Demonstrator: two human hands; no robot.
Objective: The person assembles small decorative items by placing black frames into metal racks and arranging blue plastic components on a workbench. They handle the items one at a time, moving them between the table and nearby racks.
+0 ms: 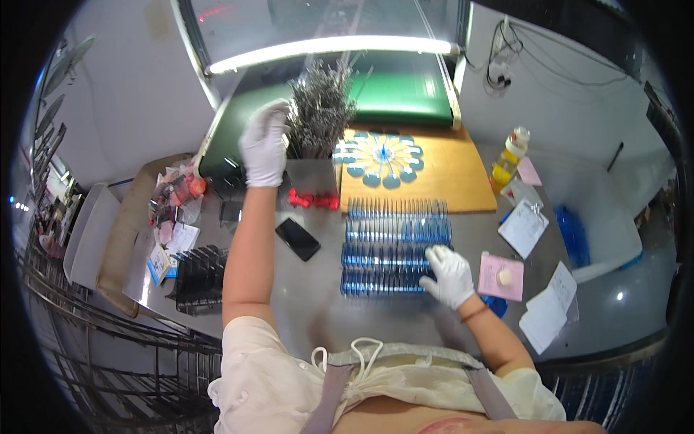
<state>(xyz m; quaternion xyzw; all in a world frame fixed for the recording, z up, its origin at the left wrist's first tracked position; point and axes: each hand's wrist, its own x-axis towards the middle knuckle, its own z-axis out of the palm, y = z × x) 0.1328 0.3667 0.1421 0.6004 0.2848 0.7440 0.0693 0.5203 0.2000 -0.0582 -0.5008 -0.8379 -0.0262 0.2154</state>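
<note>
My left hand (264,145), in a white glove, reaches far forward to the left side of a dense bunch of dark thin stalks (322,108). Its fingers are bent in toward the stalks; what they grip, if anything, is hidden. The bunch stands upright in a grey box (312,177). My right hand (451,278), also gloved in white, rests at the right end of several rows of thin, clear-blue rounded pieces (394,253) standing on edge. Its thumb and fingers are apart, touching or just above the nearer rows.
Teal rounded pieces on stems (383,155) form a ring on a wooden board (455,181) before a green belt (401,98). A phone (298,239), red pieces (314,200), black racks (199,278), a yellow bottle (509,160), a pink pad (500,277) and papers (547,311) surround the rows.
</note>
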